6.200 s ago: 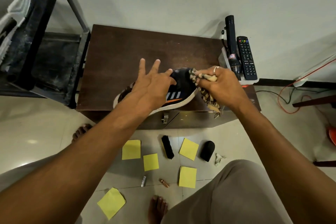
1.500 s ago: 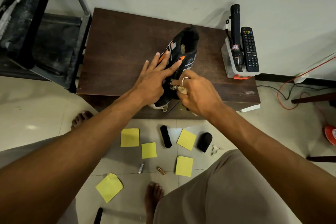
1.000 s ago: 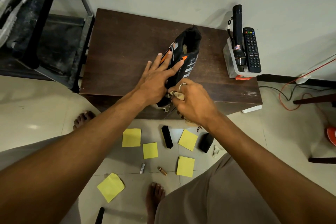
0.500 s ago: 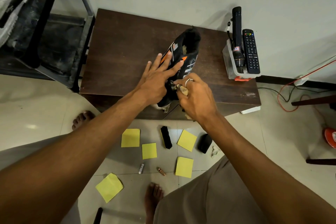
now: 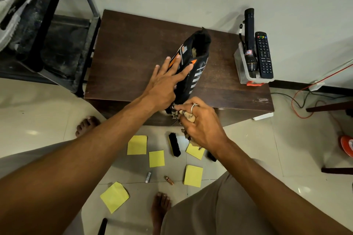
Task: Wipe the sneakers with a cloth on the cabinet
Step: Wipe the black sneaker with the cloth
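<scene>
The sneaker [image 5: 196, 66] lies on the cabinet [image 5: 133, 47], long axis running from the cabinet's front edge toward its back. Left hand [image 5: 164, 84] presses flat on the sneaker's side, fingers straight. Right hand [image 5: 202, 126] grips the bunched cloth [image 5: 188, 116] at the toe, at the front edge; the rest of the upper lies beyond it.

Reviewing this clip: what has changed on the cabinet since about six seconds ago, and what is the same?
The black sneaker with white stripes, earlier crosswise on the dark wooden cabinet, now runs lengthwise, opening toward the wall. The right hand, still gripping the patterned cloth, shifted from its right end to its near end. The left hand stays flat on it. The black torch and black remote are unmoved.
</scene>
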A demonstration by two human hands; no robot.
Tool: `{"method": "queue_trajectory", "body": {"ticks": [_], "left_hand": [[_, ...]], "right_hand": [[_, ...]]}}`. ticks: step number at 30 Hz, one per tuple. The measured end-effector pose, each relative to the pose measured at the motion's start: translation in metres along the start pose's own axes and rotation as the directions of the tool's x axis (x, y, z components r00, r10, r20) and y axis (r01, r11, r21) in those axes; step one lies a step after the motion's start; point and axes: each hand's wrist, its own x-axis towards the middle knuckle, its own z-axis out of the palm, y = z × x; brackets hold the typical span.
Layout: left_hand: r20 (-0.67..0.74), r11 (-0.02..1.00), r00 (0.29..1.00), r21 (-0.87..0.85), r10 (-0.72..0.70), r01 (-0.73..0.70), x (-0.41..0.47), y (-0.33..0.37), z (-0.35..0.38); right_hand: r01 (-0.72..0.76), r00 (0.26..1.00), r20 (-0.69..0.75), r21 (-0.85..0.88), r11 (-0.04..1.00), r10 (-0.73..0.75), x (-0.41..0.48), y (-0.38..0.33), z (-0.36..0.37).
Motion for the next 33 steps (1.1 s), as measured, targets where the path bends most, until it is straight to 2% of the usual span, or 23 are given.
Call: {"method": "queue_trajectory", "body": {"ticks": [3,6,11,17,20,25,29,33], "left_hand": [[0.011,1.0,1.0,-0.013,0.0,0.0,0.001,0.0,-0.001],[0.02,1.0,1.0,-0.012,-0.012,0.013,0.0,0.002,-0.003],[0.018,1.0,1.0,-0.025,-0.014,0.015,-0.002,0.004,-0.005],[0.016,0.999,1.0,-0.049,-0.015,0.015,-0.001,0.005,-0.006],[0.026,0.999,1.0,-0.043,-0.013,0.014,-0.003,0.005,-0.006],[0.028,1.0,1.0,-0.026,-0.014,0.014,-0.003,0.004,-0.005],[0.034,0.999,0.999,-0.024,-0.022,0.023,-0.002,0.007,-0.009],[0.023,1.0,1.0,-0.025,-0.008,0.009,-0.003,0.004,-0.006]], "right_hand": [[-0.044,0.99,-0.134,-0.025,0.999,0.04,0.014,0.01,-0.006],[-0.139,0.955,-0.261,0.033,0.99,0.143,0.021,0.005,0.003],[-0.12,0.982,-0.134,0.089,0.989,0.132,-0.001,-0.001,0.012],[-0.177,0.931,-0.305,0.101,0.979,0.2,0.024,0.009,0.004],[-0.167,0.933,-0.298,0.131,0.977,0.2,0.023,0.006,0.01],[-0.055,0.981,-0.181,0.052,0.997,0.064,0.011,0.006,0.01],[-0.124,0.94,-0.308,0.089,0.988,0.146,0.027,0.011,0.004],[-0.046,0.985,-0.163,0.05,0.998,0.053,0.007,0.002,0.015]]}}
